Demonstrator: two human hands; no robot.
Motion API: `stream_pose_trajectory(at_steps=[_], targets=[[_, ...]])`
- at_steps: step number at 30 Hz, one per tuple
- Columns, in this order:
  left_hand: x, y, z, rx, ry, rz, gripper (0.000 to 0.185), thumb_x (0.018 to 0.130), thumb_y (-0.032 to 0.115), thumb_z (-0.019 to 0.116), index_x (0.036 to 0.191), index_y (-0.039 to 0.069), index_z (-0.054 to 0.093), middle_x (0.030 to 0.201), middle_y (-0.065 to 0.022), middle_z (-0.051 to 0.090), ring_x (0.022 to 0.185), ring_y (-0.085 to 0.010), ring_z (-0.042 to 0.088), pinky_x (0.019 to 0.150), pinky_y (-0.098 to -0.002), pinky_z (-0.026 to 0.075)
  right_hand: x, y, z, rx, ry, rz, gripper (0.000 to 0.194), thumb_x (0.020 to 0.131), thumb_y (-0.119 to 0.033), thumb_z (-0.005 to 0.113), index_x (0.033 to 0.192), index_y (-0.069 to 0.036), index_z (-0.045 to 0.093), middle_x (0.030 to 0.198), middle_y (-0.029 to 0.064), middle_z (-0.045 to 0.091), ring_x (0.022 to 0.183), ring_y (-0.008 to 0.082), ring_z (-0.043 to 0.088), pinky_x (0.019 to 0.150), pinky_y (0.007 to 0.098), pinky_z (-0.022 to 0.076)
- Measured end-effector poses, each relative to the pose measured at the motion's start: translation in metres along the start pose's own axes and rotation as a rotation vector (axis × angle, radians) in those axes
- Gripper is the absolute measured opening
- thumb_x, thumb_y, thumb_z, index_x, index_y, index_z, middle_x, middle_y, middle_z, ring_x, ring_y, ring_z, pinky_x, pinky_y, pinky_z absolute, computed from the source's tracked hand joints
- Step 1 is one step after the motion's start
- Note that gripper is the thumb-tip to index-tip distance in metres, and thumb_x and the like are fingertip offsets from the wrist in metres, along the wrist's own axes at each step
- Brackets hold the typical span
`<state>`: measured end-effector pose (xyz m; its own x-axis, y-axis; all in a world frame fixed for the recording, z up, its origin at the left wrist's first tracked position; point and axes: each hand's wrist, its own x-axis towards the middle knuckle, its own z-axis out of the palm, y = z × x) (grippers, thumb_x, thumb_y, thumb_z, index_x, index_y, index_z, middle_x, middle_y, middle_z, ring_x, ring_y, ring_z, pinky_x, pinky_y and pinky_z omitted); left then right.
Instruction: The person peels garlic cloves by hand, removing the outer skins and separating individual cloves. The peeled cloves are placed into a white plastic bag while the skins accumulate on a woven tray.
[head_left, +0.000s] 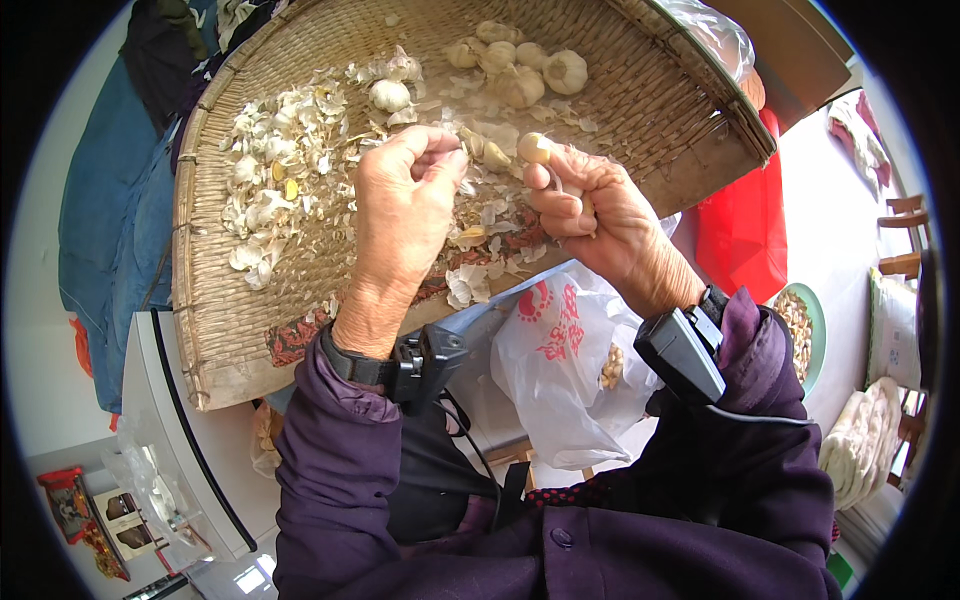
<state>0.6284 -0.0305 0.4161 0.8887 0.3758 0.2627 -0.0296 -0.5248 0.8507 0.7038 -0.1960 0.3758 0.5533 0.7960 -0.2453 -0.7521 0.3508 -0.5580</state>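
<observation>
My right hand (581, 195) holds several garlic cloves; a pale clove (534, 148) shows at its thumb and index fingertips, others lie under the curled fingers. To its left, my left hand (412, 191) is raised over a woven winnowing basket (196, 225), thumb and fingertips nearly together; whether something small is between them is hidden. Below and between the hands lie loose cloves (495, 157) and papery skins. A heap of garlic skins (277, 142) covers the basket's left part. Whole garlic bulbs (564, 72) sit at its far side, with another bulb (389, 95) nearer the skins.
A white plastic bag (525, 367) with cloves inside hangs below the basket's near edge. A red bag (742, 210) stands at the right, beside a green basin (814, 337) of cloves. A white cabinet (202, 450) is at lower left. Devices are strapped on both wrists.
</observation>
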Motion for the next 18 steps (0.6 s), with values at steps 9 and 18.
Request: stream_pose_trajectory(at_steps=[9,18], targets=[[-0.005,0.006,0.005,-0.167,-0.243,0.156,0.022,0.085,0.0,0.066,0.107,0.001,0.067,0.102,-0.0061,0.065,0.085,-0.01,0.06,0.068,-0.0213,0.051,0.006,0.003,-0.008,0.172,-0.021,0.152,0.02,0.096,-0.016,0.053,0.101,0.003,0.057,0.075,0.0063,0.058,0.044,0.006,0.032,0.039,0.0167,0.0233],[-0.004,0.01,-0.006,-0.406,-0.244,-0.209,0.022,0.089,0.013,0.062,0.098,-0.006,0.067,0.083,-0.0082,0.068,0.062,-0.0092,0.059,0.051,-0.021,0.047,0.003,0.001,-0.002,0.018,-0.105,0.075,0.024,0.095,-0.017,0.058,0.089,0.005,0.057,0.073,0.0063,0.057,0.046,0.0042,0.039,0.034,0.0153,0.0223]])
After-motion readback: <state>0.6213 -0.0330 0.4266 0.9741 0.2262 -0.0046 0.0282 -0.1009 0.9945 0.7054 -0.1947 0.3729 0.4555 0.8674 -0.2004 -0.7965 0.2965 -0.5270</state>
